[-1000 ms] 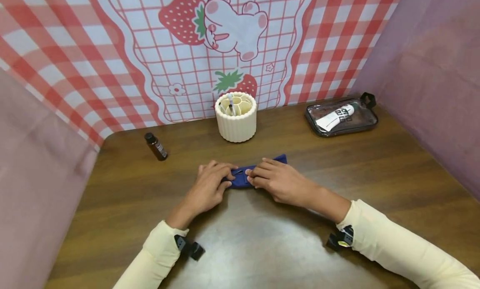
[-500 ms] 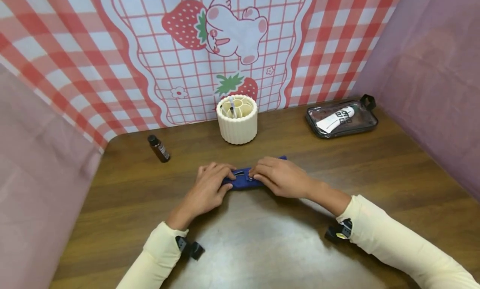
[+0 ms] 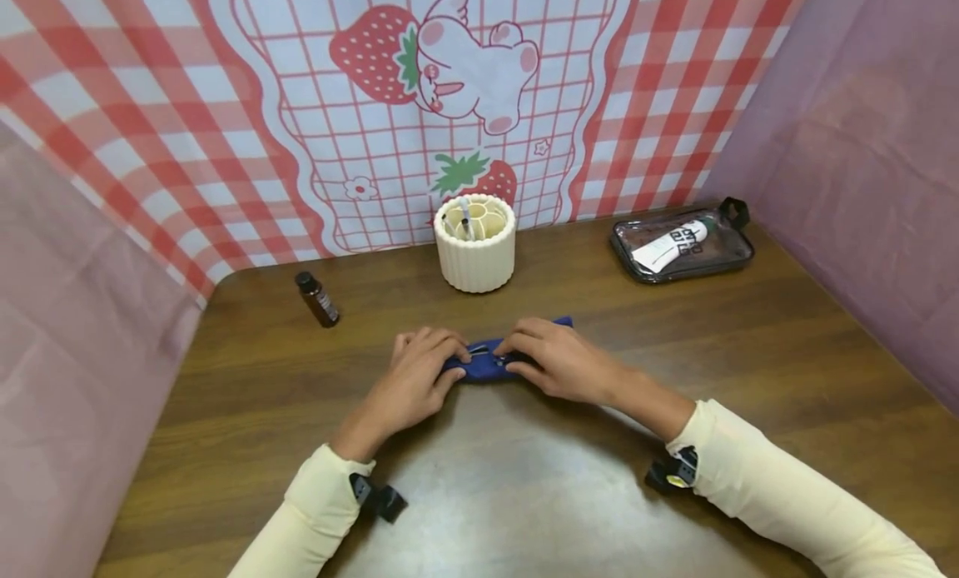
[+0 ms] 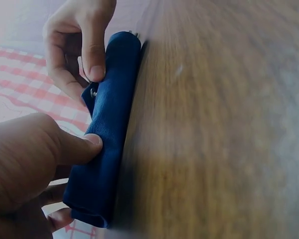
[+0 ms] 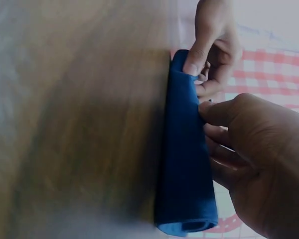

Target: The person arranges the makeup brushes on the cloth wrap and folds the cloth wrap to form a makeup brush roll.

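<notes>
A dark blue rolled fabric case (image 3: 483, 368) lies across the table, its layered end visible in the right wrist view. My left hand (image 3: 423, 371) grips its left part, with the thumb (image 4: 93, 140) pressing the near side and fingers over the top. Toward the right part, my right hand (image 3: 560, 361) has thumb and fingertips at a small strap tab (image 4: 89, 98) on the case and pinches there. A metal snap (image 4: 93, 92) shows on that tab in the left wrist view. A dark slit runs along the top between the hands. The right fingertips hide part of the tab.
Behind the case stands a cream ribbed organizer cup (image 3: 476, 257) with a few slim items in it. A small dark bottle (image 3: 318, 300) is at back left. At back right lies a clear black-edged pouch (image 3: 682, 241) containing a white tube. Checked cloth (image 3: 674, 103) hangs behind the table.
The right fingers have shifted on the strap tab, which lay flatter before and now shows its metal snap. The left hand keeps its grip. The head view has tilted slightly upward.
</notes>
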Demonstrator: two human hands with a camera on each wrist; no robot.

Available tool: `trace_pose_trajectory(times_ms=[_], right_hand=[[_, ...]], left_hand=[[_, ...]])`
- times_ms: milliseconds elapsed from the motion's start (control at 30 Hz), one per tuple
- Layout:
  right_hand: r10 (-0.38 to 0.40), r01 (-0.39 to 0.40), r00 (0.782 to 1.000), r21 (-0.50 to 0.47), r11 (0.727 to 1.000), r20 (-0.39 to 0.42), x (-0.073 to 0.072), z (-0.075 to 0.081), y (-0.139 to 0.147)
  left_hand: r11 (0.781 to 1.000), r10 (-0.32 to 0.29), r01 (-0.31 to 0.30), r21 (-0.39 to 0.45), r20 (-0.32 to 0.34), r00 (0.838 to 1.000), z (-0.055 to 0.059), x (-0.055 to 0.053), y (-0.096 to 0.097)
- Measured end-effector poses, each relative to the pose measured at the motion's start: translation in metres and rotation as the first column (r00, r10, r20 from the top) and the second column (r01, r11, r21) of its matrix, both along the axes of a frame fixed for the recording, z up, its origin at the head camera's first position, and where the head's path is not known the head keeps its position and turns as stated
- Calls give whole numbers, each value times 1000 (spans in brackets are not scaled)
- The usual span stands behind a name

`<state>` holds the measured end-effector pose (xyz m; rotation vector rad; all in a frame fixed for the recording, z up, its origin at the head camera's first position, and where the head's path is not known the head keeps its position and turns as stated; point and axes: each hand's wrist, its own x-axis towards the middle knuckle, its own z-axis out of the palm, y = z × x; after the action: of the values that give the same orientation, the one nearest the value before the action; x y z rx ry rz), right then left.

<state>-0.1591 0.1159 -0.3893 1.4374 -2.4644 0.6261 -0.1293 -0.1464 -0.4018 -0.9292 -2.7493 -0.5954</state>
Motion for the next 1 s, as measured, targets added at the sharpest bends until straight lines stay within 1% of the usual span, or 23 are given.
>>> trace_pose_trajectory(times_ms=[167, 300, 367, 467, 567, 633, 700, 800, 900, 1000], right_hand=[[7, -9, 1000, -82, 997, -24, 1, -4, -2], [45, -49, 998, -105, 993, -44, 1, -5, -2], [80, -86, 994, -91, 992, -69, 2, -5, -1], [118, -123, 987, -42, 991, -113, 3, -5, -2], [122, -122, 983, 6, 993, -140, 5, -5, -3], [113, -111, 983, 27, 993, -144, 4, -6, -4], [105, -102, 984, 25, 994, -145, 3, -7, -4], [101, -103, 986, -4, 995, -134, 0, -11, -3], [104, -109, 989, -44, 993, -106, -1, -13, -1], [115, -121, 988, -46, 992, -105, -1, -15, -2]], left_hand=[[1000, 9, -9, 12, -16, 1000, -1, 0, 1], [1000, 16, -16, 12, -19, 1000, 0, 0, 2], [1000, 17, -17, 7, -17, 1000, -1, 0, 3], [1000, 20, -20, -1, -17, 1000, -2, 0, 4], [1000, 26, -26, -4, -17, 1000, -2, 0, 4], [1000, 27, -27, -5, -17, 999, -2, 0, 4], [1000, 25, -25, -6, -17, 1000, -2, 0, 4], [999, 27, -27, -19, 0, 1000, -2, 0, 4], [999, 39, -39, -37, 9, 999, -1, 0, 6], [998, 50, -51, -44, -33, 998, -3, -1, 8]])
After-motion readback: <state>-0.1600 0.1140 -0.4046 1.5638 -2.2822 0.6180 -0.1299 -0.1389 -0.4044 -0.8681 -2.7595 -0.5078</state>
